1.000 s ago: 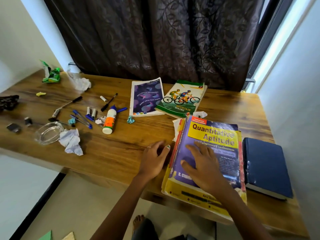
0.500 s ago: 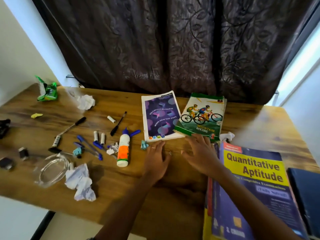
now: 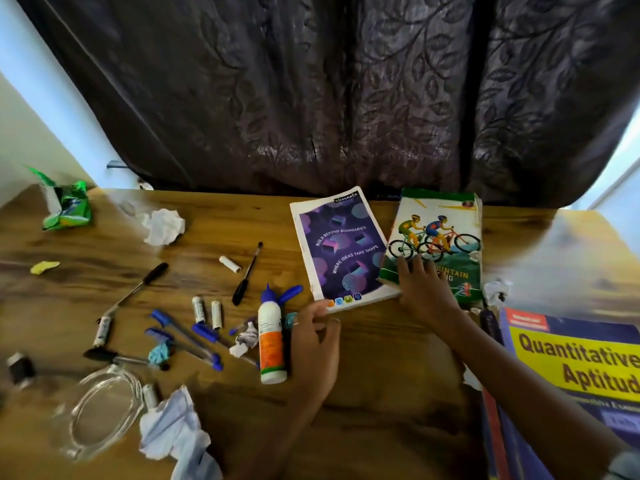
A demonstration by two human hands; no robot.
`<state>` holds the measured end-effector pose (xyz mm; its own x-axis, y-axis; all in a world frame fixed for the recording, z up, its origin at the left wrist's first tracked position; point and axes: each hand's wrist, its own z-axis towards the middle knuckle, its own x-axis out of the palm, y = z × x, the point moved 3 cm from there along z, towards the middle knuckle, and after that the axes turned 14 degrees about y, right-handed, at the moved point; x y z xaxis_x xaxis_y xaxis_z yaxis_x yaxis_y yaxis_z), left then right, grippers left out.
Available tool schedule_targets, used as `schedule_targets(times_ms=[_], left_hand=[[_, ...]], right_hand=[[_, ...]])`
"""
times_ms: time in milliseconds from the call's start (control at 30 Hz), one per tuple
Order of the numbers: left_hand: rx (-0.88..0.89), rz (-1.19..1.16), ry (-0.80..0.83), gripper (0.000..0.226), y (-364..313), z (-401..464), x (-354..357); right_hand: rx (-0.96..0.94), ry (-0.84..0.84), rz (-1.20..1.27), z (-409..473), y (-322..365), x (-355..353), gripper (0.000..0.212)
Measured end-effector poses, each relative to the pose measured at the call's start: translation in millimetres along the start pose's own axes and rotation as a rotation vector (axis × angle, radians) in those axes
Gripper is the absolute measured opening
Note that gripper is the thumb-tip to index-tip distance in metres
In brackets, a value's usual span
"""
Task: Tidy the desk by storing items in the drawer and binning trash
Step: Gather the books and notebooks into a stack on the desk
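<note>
Touching two notebooks [image 3: 341,251], two hands; one glue bottle [image 3: 271,341]

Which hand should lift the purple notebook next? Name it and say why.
Left. The left hand is already at the purple notebook's near corner, while the right hand rests on the mountain biking book.

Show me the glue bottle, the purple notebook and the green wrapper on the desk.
glue bottle [image 3: 271,344], head view, on its orange label.
purple notebook [image 3: 341,251], head view, middle of the cover.
green wrapper [image 3: 67,207], head view, on its crumpled middle.
</note>
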<state>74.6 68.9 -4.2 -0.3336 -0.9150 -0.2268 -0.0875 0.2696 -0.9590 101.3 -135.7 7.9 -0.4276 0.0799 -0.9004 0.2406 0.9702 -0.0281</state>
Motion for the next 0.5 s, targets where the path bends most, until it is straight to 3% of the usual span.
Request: schedule_targets(times_ms=[167, 333, 400, 500], left_hand=[[-0.03, -0.112, 0.116, 0.024, -8, 1, 1], [-0.053, -0.175, 0.212, 0.018, -15, 1, -2], [-0.103, -0.246, 0.283, 0.019, -19, 4, -4], [-0.265, -0.498, 0.406, 0.029, -27, 10, -4]], right_hand=[[-0.018, -0.075, -0.13, -4, 4, -5, 0.056], [-0.045, -0.212, 0.053, -26, 5, -45, 0.034], [-0.032, -0.257, 0.151, -45, 13, -68, 0.029], [-0.149, -0.359, 0.092, -86, 41, -86, 0.032]])
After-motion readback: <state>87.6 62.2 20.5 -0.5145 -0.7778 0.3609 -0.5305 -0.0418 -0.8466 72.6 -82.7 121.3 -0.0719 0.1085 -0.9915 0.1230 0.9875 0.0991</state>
